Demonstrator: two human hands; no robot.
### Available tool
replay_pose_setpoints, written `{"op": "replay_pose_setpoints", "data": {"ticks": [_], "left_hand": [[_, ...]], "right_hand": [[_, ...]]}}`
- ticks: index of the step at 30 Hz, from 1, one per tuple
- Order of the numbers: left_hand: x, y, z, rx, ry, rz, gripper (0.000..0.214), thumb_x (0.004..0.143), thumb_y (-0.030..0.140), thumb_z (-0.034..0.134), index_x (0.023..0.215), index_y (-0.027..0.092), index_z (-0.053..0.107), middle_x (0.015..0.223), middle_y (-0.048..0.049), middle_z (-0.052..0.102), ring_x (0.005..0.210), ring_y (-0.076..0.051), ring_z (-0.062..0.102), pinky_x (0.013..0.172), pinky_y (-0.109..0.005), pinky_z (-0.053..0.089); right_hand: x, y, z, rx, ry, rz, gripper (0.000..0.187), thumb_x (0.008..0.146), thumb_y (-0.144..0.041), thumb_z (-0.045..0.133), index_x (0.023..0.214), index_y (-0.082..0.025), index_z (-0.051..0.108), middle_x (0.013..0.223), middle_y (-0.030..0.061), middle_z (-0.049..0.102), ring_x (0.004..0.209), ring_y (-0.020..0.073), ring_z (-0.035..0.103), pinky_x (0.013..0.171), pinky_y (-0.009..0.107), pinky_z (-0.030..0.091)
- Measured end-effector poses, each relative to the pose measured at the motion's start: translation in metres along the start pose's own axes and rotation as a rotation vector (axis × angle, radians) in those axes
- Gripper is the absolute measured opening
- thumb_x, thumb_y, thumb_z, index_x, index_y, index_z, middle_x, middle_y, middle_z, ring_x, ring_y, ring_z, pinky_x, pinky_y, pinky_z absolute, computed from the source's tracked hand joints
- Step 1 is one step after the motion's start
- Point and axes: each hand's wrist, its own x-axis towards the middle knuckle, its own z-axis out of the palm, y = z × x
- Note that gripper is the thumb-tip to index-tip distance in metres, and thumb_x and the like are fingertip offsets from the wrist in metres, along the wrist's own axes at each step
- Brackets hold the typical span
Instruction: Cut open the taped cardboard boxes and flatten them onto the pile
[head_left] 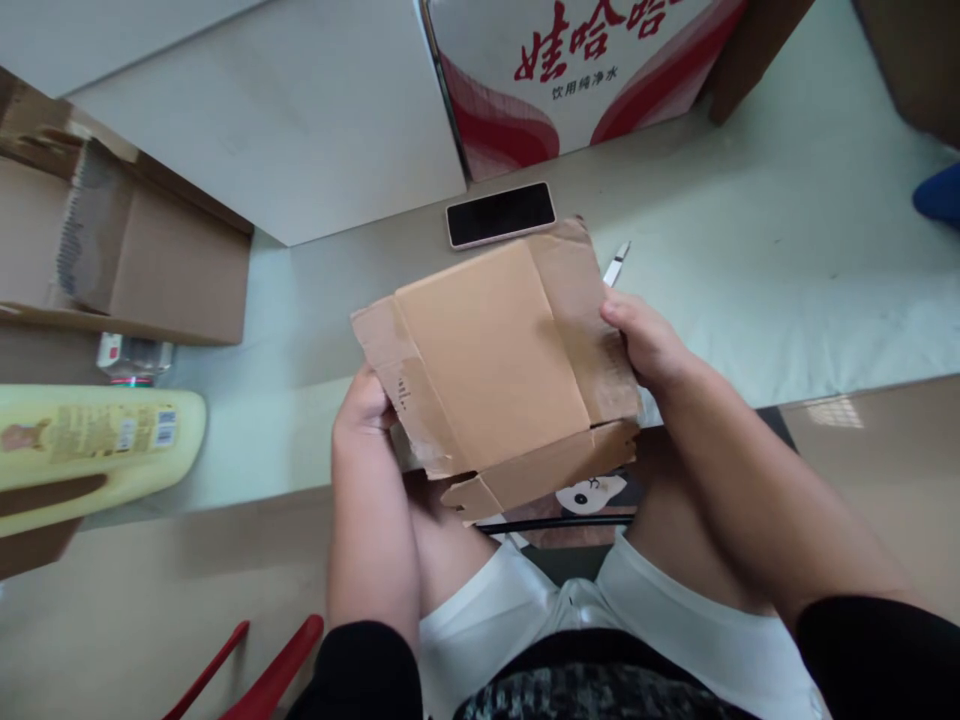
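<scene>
LH [365, 402], RH [646, 338] hold cardbd [491, 355]; box [581, 115]: "娃哈哈".

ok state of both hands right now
Left hand: holding the cardboard at its left edge.
Right hand: holding the same cardboard at its right edge.

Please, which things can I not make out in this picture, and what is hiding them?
All in the head view:
Left hand: most fingers are hidden behind the cardboard.
Right hand: fingers other than the thumb are hidden, at least partly by the cardboard.
Cardboard's underside: faces away from the camera.
Slim white tool: lower end hidden at the right hand and cardboard.
Yellow bottle: cut off by the left edge; small print unreadable.
Blue object: cut off by the right edge.
</scene>
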Motion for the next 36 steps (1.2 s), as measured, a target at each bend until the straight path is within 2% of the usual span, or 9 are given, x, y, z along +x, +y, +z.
{"op": "replay_pose_setpoints", "data": {"ticks": [3, 6, 14, 20, 23, 26, 29, 33, 36], "left_hand": [[0.001, -0.001, 0.003, 0.04, -0.073, -0.074, 0.038, 0.044, 0.032, 0.091, 0.073, 0.017, 0.072, 0.072, -0.0045, 0.077, 0.084, -0.032, 0.078, 0.076, -0.043, 0.065], [0.002, -0.002, 0.003, 0.026, -0.053, -0.112, 0.034, 0.047, 0.036, 0.089, 0.066, 0.018, 0.068, 0.068, -0.0034, 0.075, 0.088, -0.032, 0.078, 0.079, -0.044, 0.065], [0.006, -0.001, 0.011, 0.012, -0.06, -0.167, 0.024, 0.054, 0.032, 0.08, 0.071, 0.018, 0.07, 0.076, -0.0078, 0.077, 0.095, -0.034, 0.077, 0.081, -0.044, 0.065], [0.003, 0.008, 0.022, -0.166, -0.128, 0.006, 0.049, 0.082, 0.065, 0.059, 0.091, 0.019, 0.074, 0.098, -0.0119, 0.08, 0.118, -0.032, 0.072, 0.095, -0.044, 0.062], [0.001, 0.006, 0.021, -0.142, -0.231, 0.037, 0.07, 0.074, 0.084, 0.06, 0.094, 0.019, 0.075, 0.104, -0.0148, 0.079, 0.123, -0.034, 0.069, 0.097, -0.045, 0.061], [-0.002, 0.004, 0.015, -0.008, -0.273, 0.031, 0.059, 0.054, 0.065, 0.09, 0.088, 0.019, 0.074, 0.101, -0.014, 0.08, 0.121, -0.037, 0.07, 0.099, -0.047, 0.06], [-0.003, 0.007, 0.008, 0.04, -0.178, 0.098, 0.051, 0.045, 0.031, 0.099, 0.089, 0.019, 0.074, 0.094, -0.0099, 0.081, 0.116, -0.036, 0.073, 0.101, -0.045, 0.06], [0.003, 0.018, -0.004, -0.206, 0.101, 0.402, 0.038, 0.057, 0.031, 0.09, 0.089, 0.019, 0.072, 0.09, -0.0045, 0.081, 0.113, -0.028, 0.073, 0.107, -0.039, 0.056], [0.01, 0.024, -0.009, -0.357, 0.165, 0.535, 0.025, 0.072, 0.033, 0.079, 0.09, 0.019, 0.069, 0.103, -0.0047, 0.08, 0.127, -0.024, 0.066, 0.116, -0.038, 0.049]], "right_hand": [[-0.003, -0.002, 0.002, 0.099, -0.037, 0.124, 0.062, 0.064, -0.08, 0.075, 0.09, -0.023, 0.075, 0.098, 0.0074, 0.077, 0.112, 0.0356, 0.069, 0.092, 0.052, 0.059], [-0.002, -0.002, 0.005, 0.113, 0.012, 0.083, 0.06, 0.062, -0.078, 0.078, 0.085, -0.022, 0.072, 0.087, 0.0059, 0.075, 0.098, 0.0323, 0.073, 0.085, 0.049, 0.06], [0.002, -0.003, 0.01, 0.035, 0.138, -0.085, 0.068, 0.065, -0.074, 0.079, 0.113, -0.027, 0.066, 0.111, 0.0041, 0.073, 0.108, 0.0282, 0.07, 0.09, 0.043, 0.058], [0.006, 0.005, 0.008, 0.023, 0.251, -0.105, 0.08, 0.072, -0.061, 0.083, 0.139, -0.034, 0.048, 0.105, 0.001, 0.074, 0.09, 0.0183, 0.071, 0.08, 0.034, 0.057], [0.008, 0.01, 0.009, 0.008, 0.315, -0.099, 0.077, 0.076, -0.059, 0.082, 0.139, -0.032, 0.045, 0.096, 0.0001, 0.073, 0.077, 0.0157, 0.069, 0.071, 0.031, 0.056], [0.009, 0.015, 0.008, -0.008, 0.337, -0.098, 0.072, 0.076, -0.056, 0.082, 0.135, -0.031, 0.047, 0.094, -0.0005, 0.071, 0.07, 0.0147, 0.066, 0.066, 0.031, 0.055], [0.013, 0.018, 0.0, -0.029, 0.374, -0.112, 0.06, 0.082, -0.054, 0.075, 0.132, -0.032, 0.049, 0.1, 0.001, 0.071, 0.071, 0.0146, 0.066, 0.064, 0.031, 0.054], [0.021, 0.02, -0.019, 0.03, 0.55, -0.167, 0.038, 0.091, -0.055, 0.059, 0.121, -0.031, 0.055, 0.113, 0.0044, 0.069, 0.086, 0.0168, 0.071, 0.069, 0.031, 0.057], [0.021, 0.018, -0.019, 0.073, 0.515, -0.11, 0.04, 0.09, -0.061, 0.055, 0.112, -0.027, 0.06, 0.114, 0.0058, 0.07, 0.087, 0.0164, 0.072, 0.069, 0.03, 0.057]]}}
